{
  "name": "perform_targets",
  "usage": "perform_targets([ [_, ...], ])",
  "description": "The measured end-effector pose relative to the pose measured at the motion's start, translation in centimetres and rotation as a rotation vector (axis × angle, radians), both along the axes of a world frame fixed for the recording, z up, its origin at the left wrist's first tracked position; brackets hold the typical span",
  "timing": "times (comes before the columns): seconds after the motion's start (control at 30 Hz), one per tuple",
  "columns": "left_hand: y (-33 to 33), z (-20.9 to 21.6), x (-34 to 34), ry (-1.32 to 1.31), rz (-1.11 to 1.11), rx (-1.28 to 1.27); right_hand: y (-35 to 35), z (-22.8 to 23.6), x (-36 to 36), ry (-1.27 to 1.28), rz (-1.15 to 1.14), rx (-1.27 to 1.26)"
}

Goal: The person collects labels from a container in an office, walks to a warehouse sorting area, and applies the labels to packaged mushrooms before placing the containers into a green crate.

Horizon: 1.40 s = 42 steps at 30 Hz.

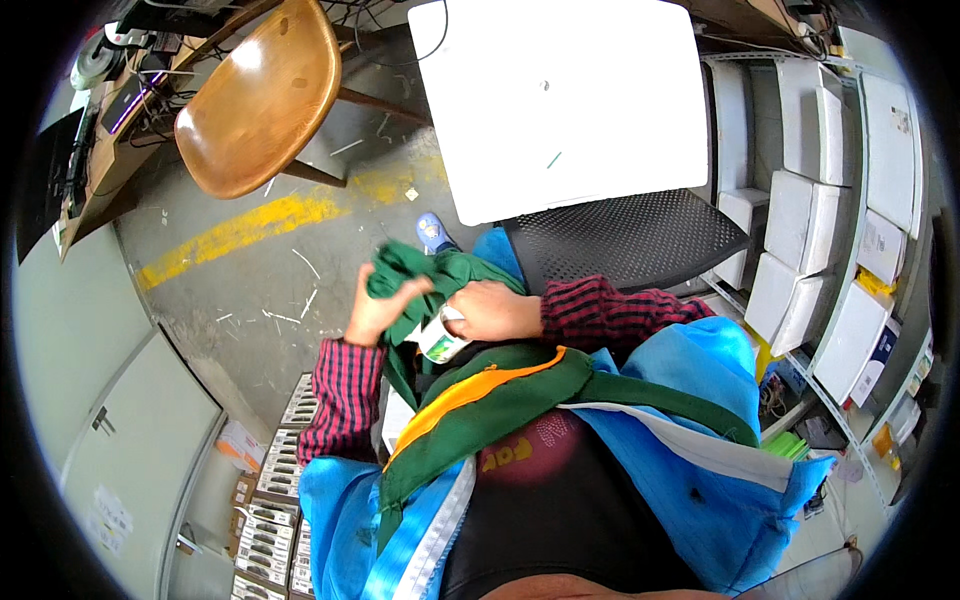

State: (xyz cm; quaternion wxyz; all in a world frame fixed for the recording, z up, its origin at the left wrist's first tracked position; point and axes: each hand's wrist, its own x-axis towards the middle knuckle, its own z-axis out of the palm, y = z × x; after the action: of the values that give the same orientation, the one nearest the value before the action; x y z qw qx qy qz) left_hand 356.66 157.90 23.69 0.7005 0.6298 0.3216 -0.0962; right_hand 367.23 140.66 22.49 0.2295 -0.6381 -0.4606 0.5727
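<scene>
In front of my lap, my left hand point(372, 308) is closed round a bunched dark green cloth point(400, 262). The motion smears its fingers a little. My right hand point(495, 312) grips a white cup point(440, 340) with a green print, which is tilted, its lower part towards me. Its fingers are at the cup's upper edge. The cloth runs behind the cup and over towards my right hand, and a fold hangs down beside the cup. I wear a green apron point(500, 400) with orange trim, close below both hands.
A white square table point(565, 100) stands ahead, with a black perforated chair point(630, 235) at its near side. A wooden chair point(260, 100) is at the far left. Shelves with white boxes point(800, 220) line the right; stacked cartons point(270, 530) stand at the lower left.
</scene>
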Motion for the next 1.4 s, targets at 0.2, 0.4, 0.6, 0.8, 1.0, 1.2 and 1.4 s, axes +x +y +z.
perform_targets([
  [0.2,-3.4,0.2,-3.0,-0.203,-0.353,0.19,-1.9,-1.6,10.5,0.435,0.001,-0.207],
  [0.4,-6.7,-2.2,-5.3,-0.048,-0.034,0.284,-8.1,-22.7,20.6,-0.563,-0.385,-0.444],
  [0.6,-8.5,-2.8,-4.7,0.123,0.08,0.356,-9.4,-32.1,22.7,-0.559,-0.418,-0.52],
  [0.8,-9.3,-3.0,-2.9,0.204,0.11,0.307,-8.9,-29.5,25.7,-0.128,-0.412,-0.373],
  [1.0,-9.4,-2.2,-1.2,0.208,0.112,0.368,-7.1,-18.7,24.5,0.132,-0.663,-0.15],
  [1.2,-9.2,-1.3,-1.1,0.147,0.159,0.338,-5.6,-12.2,22.8,0.324,-0.737,-0.02],
  [1.4,-9.0,-0.7,-1.9,0.166,0.162,0.342,-5.3,-10.6,22.1,0.341,-0.749,0.012],
])
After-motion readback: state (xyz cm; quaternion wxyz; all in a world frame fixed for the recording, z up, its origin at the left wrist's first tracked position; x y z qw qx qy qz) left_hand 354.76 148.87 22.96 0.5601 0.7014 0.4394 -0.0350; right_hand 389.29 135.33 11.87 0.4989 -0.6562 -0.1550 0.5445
